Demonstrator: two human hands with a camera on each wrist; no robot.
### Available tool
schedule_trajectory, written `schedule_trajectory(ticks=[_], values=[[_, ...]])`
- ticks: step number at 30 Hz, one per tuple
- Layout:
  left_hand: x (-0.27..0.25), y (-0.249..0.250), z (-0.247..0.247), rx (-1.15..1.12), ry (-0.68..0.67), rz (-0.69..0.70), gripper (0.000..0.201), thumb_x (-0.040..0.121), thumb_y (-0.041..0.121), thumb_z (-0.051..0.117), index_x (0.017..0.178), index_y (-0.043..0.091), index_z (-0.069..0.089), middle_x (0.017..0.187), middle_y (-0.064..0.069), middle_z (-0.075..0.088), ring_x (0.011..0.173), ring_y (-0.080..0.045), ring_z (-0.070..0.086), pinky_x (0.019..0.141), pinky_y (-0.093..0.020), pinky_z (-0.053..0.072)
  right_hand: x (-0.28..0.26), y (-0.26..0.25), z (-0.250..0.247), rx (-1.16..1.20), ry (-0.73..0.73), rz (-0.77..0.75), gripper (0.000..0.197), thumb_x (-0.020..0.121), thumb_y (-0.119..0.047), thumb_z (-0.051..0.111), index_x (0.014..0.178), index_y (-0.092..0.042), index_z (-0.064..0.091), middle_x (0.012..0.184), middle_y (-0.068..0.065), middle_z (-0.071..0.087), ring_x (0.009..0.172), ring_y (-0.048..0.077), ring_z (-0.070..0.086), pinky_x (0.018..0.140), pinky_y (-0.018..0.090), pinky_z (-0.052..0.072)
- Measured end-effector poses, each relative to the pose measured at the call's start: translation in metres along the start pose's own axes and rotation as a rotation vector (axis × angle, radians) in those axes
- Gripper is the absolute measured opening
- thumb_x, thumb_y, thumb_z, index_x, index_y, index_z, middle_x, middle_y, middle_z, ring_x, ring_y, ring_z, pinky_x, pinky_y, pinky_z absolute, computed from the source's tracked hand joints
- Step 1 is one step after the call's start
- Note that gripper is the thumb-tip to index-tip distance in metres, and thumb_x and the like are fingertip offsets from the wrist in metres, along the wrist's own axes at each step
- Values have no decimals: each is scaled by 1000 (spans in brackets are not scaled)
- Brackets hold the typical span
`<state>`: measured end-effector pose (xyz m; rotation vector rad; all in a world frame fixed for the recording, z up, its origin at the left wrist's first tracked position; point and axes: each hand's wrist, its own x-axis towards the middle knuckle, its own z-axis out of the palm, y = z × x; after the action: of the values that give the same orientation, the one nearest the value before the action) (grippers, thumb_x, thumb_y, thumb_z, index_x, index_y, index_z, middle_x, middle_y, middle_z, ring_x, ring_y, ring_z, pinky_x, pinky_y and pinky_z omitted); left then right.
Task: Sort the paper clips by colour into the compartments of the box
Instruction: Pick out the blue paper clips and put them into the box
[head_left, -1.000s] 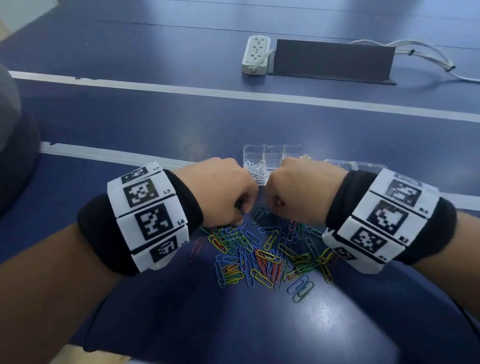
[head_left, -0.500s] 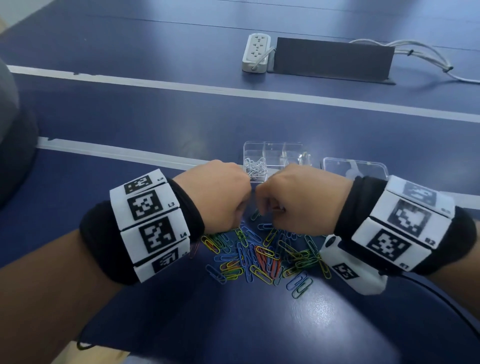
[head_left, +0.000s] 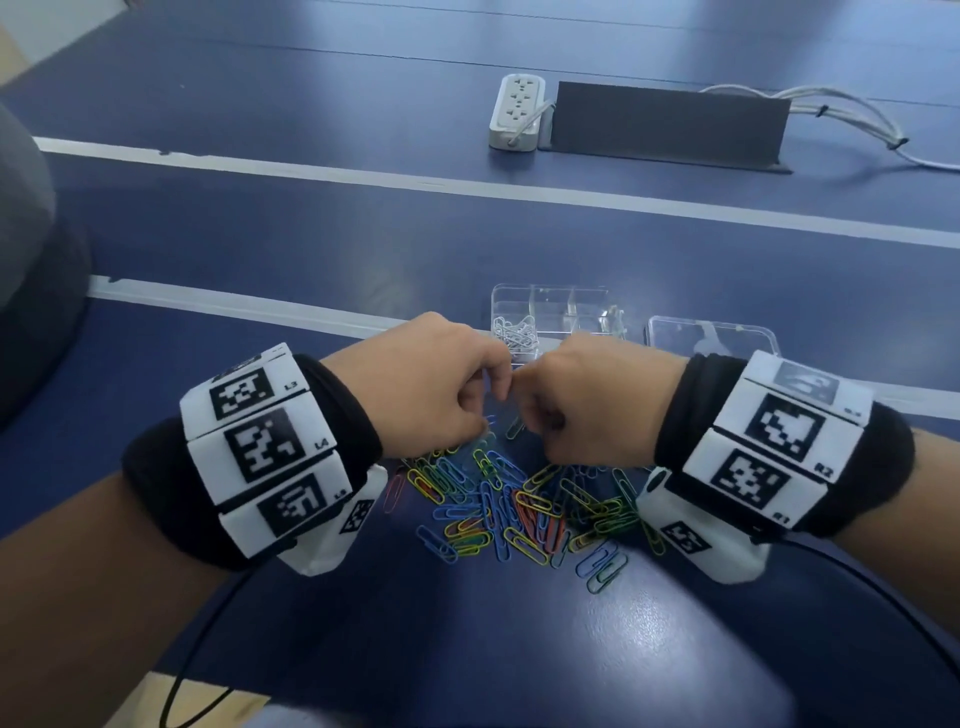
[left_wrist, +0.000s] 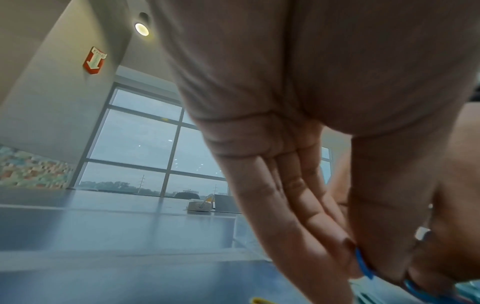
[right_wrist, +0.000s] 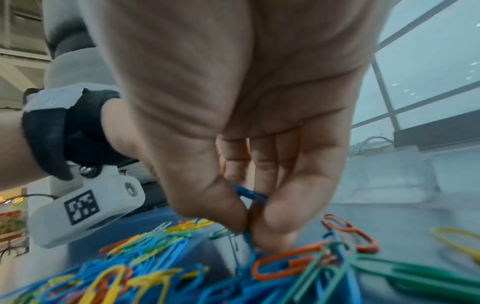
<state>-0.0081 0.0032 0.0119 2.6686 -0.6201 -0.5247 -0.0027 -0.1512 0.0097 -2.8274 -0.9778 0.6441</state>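
A heap of coloured paper clips (head_left: 519, 509) lies on the blue table in front of me. Behind it stands the clear compartment box (head_left: 587, 304), with silver clips (head_left: 514, 332) in its near left compartment. My left hand (head_left: 485, 410) hovers with curled fingers over the heap's far edge and pinches a blue clip (left_wrist: 363, 265). My right hand (head_left: 530, 410) is almost knuckle to knuckle with it. Its thumb and fingers pinch blue clips (right_wrist: 250, 194) just above the pile (right_wrist: 182, 267). The box's near compartments are partly hidden behind both hands.
The box's clear lid (head_left: 711, 338) lies to the right of the box. A white power strip (head_left: 517, 111), a dark cable cover (head_left: 670, 124) and white cables (head_left: 852, 117) sit far back. White seams (head_left: 363, 179) cross the tabletop. A grey rounded object (head_left: 26, 280) is at left.
My right hand has shifted left until its knuckles nearly meet my left hand. Both stay curled over the far edge of the heap.
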Motion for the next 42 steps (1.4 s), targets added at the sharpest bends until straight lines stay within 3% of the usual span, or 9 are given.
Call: schedule_trajectory(ticks=[4, 9, 12, 15, 21, 23, 30, 36, 42], values=[[2, 4, -3, -24, -40, 0, 25, 80, 14, 58, 97, 31, 66, 76, 8, 71, 64, 1, 57, 71, -18, 48, -8, 19, -5, 211, 37, 129, 18, 74, -16, 58, 86, -28, 64, 60, -12, 59, 55, 7, 53, 57, 18, 44], [5, 9, 1, 26, -59, 28, 18, 81, 12, 48, 81, 26, 59, 61, 11, 55, 57, 2, 49, 53, -7, 35, -16, 42, -5, 1117, -14, 343, 29, 86, 1, 41, 66, -7, 60, 57, 8, 51, 47, 19, 59, 44, 20, 52], [8, 14, 8, 39, -82, 60, 13, 81, 11, 44, 77, 23, 48, 61, 10, 46, 57, -3, 42, 51, -10, 31, -21, 48, 0, 1233, -31, 347, 28, 83, 0, 37, 62, -6, 55, 53, 6, 53, 44, 17, 53, 39, 19, 45], [11, 16, 13, 85, -125, 98, 5, 80, 17, 48, 82, 22, 50, 64, 9, 44, 60, -4, 41, 55, -15, 30, -25, 49, 3, 1106, -44, 286, 13, 80, -9, 51, 68, -6, 56, 56, 6, 53, 46, 17, 48, 40, 21, 39], [17, 17, 17, 273, -208, 135, 21, 79, 34, 64, 99, 29, 63, 88, 6, 45, 86, -13, 45, 74, -22, 36, -26, 39, 6, 266, -69, 109, 11, 71, -29, 73, 76, -34, 65, 48, -22, 52, 46, -5, 47, 47, 10, 33], [18, 20, 17, 284, -201, 141, 17, 80, 30, 64, 96, 27, 66, 89, 6, 49, 90, -13, 50, 74, -20, 36, -25, 37, 7, 147, -72, 104, 15, 71, -30, 73, 85, -34, 69, 50, -14, 51, 47, -4, 45, 45, 8, 32], [11, 19, 22, 263, -196, 143, 9, 78, 24, 57, 81, 21, 65, 85, 5, 54, 88, -16, 56, 80, -30, 50, -28, 40, 7, 202, -25, 118, 17, 75, -27, 61, 61, -31, 52, 56, -10, 49, 55, 1, 46, 55, 15, 35], [15, 18, 19, 279, -172, 161, 18, 81, 30, 60, 97, 26, 66, 82, 11, 42, 83, -10, 43, 73, -20, 35, -30, 50, 3, 232, 60, 187, 11, 77, -23, 58, 70, -32, 59, 53, -10, 49, 54, 1, 46, 56, 18, 36], [9, 24, 21, 331, -180, 156, 16, 83, 23, 54, 90, 21, 68, 92, 2, 51, 96, -26, 58, 81, -37, 52, -27, 36, 9, 110, 8, 35, 17, 73, -34, 70, 90, -31, 70, 68, -12, 52, 67, 8, 49, 67, 22, 41]])
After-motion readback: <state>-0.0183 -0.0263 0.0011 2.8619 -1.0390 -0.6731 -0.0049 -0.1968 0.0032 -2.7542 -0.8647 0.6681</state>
